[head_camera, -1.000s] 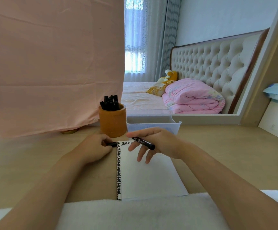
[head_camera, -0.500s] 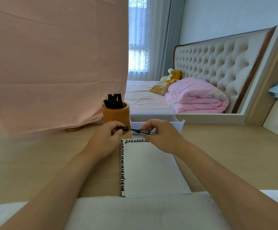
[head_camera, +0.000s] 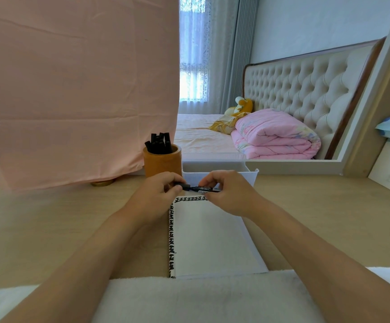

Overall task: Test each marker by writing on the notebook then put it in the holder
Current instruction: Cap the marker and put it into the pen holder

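A white fleecy towel (head_camera: 189, 297) lies along the near edge and meets the near end of the notebook (head_camera: 212, 238). The notebook lies flat on the pale wood-grain table (head_camera: 49, 229), blank white page up, with a black-and-white patterned band down its left side and across its far end.

Just over that far end, both hands hold one black marker (head_camera: 207, 189) level. The left hand (head_camera: 156, 194) pinches the black cap (head_camera: 184, 185) between thumb and curled forefinger. The right hand (head_camera: 229, 192) pinches the labelled barrel with thumb and fingertips, its other fingers curled. Cap and barrel touch, but I cannot tell whether the cap is fully seated.

Beyond the notebook's far left corner stands the holder (head_camera: 162, 163), a smooth orange-brown cylinder with several black markers (head_camera: 159, 143) upright in it. Straight beyond the notebook sits a white plastic bin (head_camera: 252, 176), its front partly hidden by the hands. Farther left hangs a creased pink cloth (head_camera: 72, 89). Farther right is a bed with a tufted headboard (head_camera: 306, 89) and a folded pink quilt (head_camera: 273, 136).
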{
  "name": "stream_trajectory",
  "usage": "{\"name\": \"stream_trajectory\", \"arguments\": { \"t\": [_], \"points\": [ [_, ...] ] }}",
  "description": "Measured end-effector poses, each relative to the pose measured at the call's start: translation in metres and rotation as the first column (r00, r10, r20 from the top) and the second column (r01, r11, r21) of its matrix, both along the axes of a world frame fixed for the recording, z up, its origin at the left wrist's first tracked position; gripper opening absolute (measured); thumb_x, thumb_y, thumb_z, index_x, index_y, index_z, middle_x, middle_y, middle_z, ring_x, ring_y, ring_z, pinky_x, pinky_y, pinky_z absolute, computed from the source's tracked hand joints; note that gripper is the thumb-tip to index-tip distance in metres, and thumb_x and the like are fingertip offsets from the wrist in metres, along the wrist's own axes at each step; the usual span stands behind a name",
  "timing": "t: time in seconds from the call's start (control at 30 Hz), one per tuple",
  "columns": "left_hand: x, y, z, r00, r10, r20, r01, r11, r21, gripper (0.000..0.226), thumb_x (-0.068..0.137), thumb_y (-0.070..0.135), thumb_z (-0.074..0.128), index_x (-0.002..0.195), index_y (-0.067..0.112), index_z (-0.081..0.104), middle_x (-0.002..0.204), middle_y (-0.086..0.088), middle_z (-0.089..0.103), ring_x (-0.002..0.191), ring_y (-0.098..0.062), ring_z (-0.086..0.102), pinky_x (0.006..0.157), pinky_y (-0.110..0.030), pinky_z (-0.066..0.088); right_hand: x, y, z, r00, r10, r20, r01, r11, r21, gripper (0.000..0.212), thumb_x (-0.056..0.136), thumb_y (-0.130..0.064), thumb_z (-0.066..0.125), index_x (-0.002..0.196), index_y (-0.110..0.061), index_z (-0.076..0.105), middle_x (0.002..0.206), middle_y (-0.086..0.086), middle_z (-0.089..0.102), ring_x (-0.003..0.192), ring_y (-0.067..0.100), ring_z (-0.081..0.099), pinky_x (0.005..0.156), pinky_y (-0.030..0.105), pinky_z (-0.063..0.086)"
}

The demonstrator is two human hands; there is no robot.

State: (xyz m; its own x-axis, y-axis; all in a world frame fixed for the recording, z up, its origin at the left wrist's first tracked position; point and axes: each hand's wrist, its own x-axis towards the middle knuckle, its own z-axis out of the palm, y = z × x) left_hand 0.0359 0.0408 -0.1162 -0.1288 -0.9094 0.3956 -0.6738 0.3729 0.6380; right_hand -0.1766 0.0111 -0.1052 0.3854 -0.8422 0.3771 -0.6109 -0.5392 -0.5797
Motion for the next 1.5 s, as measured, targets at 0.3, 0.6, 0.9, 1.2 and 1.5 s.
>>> {"name": "stream_trajectory", "arguments": {
  "t": [0.3,0.6,0.9,1.2,1.5],
  "points": [
    [-0.005,0.005,0.009,0.990,-0.074,0.117,0.067,0.996,0.064,0.013,0.099,0.030,0.054,0.102,0.035,0.066,0.083,0.014,0.065,0.076,0.003,0.056,0.058,-0.013,0.038,-0.004,0.002,0.000,0.999,0.023,-0.035,-0.027,0.992,-0.127,0.019,0.081,-0.016,0.077,0.097,-0.023,0.072,0.083,-0.016,0.063,0.073,-0.005,0.058,0.064,0.011,0.044],
    [-0.002,0.000,0.017,0.992,-0.079,0.102,0.076,0.996,0.041,0.017,0.098,0.028,0.057,0.090,0.024,0.072,0.077,0.006,0.068,0.068,-0.003,0.056,0.062,-0.021,0.041,0.000,0.005,0.002,0.982,0.052,-0.180,-0.107,0.946,-0.307,0.018,0.098,-0.030,0.058,0.101,-0.022,0.073,0.079,-0.012,0.057,0.074,0.012,0.056,0.063,0.032,0.048],
    [-0.023,0.009,0.018,0.964,-0.166,0.208,0.182,0.982,-0.059,0.013,0.096,0.026,0.061,0.099,0.022,0.074,0.081,0.004,0.066,0.075,-0.009,0.056,0.064,-0.026,0.043,-0.006,0.003,0.009,0.996,0.026,-0.087,-0.024,0.999,0.028,0.044,0.105,-0.034,0.041,0.065,-0.018,0.052,0.067,0.002,0.057,0.065,0.022,0.054,0.070,0.046,0.050],
    [0.001,-0.005,0.000,0.992,-0.049,0.118,0.055,0.997,-0.047,0.015,0.093,0.032,0.064,0.105,0.037,0.069,0.093,0.019,0.064,0.087,0.001,0.054,0.069,-0.016,0.041,0.011,0.006,0.003,0.977,0.091,-0.191,-0.088,0.996,0.024,0.022,0.103,-0.025,0.051,0.113,-0.019,0.069,0.093,-0.006,0.057,0.086,0.011,0.054,0.071,0.015,0.037],
    [0.027,-0.016,-0.028,0.992,0.010,0.125,-0.035,0.981,0.193,0.051,0.087,0.062,0.057,0.131,0.036,0.055,0.125,0.012,0.051,0.115,-0.005,0.044,0.099,-0.031,0.041,0.015,0.004,0.006,0.998,-0.049,-0.025,0.051,0.995,0.085,0.008,0.097,-0.024,0.060,0.096,-0.029,0.067,0.084,-0.003,0.069,0.072,0.012,0.059,0.066,0.025,0.046]
  ]
}}
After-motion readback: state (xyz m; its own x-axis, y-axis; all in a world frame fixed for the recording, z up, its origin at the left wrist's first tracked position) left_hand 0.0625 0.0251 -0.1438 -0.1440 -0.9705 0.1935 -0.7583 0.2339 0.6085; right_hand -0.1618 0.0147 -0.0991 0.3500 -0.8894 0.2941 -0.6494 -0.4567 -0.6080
